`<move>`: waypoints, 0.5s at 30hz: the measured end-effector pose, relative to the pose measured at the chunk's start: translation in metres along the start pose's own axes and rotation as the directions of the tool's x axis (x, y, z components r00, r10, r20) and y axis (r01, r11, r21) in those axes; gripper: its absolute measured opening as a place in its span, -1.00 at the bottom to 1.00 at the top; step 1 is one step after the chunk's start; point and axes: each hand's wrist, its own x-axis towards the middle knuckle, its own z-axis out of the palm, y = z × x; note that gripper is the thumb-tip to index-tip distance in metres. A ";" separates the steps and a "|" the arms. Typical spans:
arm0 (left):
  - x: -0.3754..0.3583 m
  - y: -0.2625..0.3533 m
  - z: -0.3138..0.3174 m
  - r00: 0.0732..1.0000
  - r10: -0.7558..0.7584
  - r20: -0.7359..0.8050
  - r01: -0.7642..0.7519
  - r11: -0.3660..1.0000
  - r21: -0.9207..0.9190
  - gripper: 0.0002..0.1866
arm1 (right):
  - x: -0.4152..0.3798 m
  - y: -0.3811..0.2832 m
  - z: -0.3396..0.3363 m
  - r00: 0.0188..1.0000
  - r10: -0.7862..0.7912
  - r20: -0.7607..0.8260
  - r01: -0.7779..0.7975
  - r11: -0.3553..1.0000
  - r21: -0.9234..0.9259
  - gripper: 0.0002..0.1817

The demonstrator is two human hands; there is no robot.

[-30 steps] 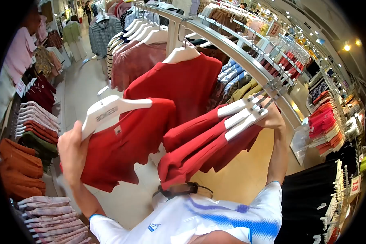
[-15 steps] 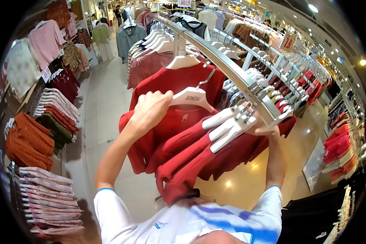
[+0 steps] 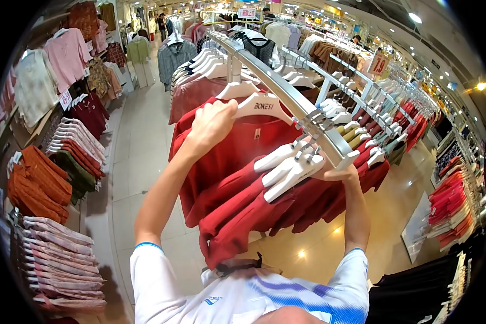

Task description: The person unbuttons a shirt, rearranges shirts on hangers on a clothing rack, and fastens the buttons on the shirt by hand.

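My left hand [image 3: 213, 124] is closed on the left end of a white clothes hanger [image 3: 263, 107] marked BOKESI. From that hanger hangs a red top [image 3: 254, 140] with a small neck label. The hanger's upper part sits right beside the metal rail [image 3: 291, 94]; its hook is hidden there. My right hand [image 3: 332, 171] is under the near end of the rail, behind several bunched white hangers [image 3: 291, 173] with red garments [image 3: 237, 210]. Those hangers are tilted, and the fingers of this hand are hidden behind them.
Another hanger [image 3: 237, 90] with red clothing is farther along the rail. Wall racks with folded-looking pink garments [image 3: 62, 264] and orange trousers [image 3: 38, 183] line the left aisle. More racks and a price sign [image 3: 378, 63] stand right. A person [image 3: 161, 26] is far back.
My left hand has raised the BOKESI hanger and its red top up toward the rail, and the hanger has turned more level. The right hand stays by the bunched hangers.
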 end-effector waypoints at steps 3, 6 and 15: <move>-0.003 -0.006 -0.003 0.995 -0.045 -0.092 0.045 0.999 -0.006 -0.75 | 0.003 -0.003 -0.003 1.000 0.006 -0.007 -0.005 0.996 0.093 -0.64; -0.010 -0.013 -0.004 0.996 -0.067 -0.063 0.066 0.997 -0.029 -0.74 | 0.004 -0.002 0.000 1.000 0.010 -0.028 -0.007 0.993 0.115 -0.62; -0.020 -0.018 0.017 0.996 -0.087 -0.034 0.086 0.996 -0.013 -0.78 | 0.002 0.034 0.011 0.992 -0.077 -0.102 0.068 0.994 -0.089 -0.56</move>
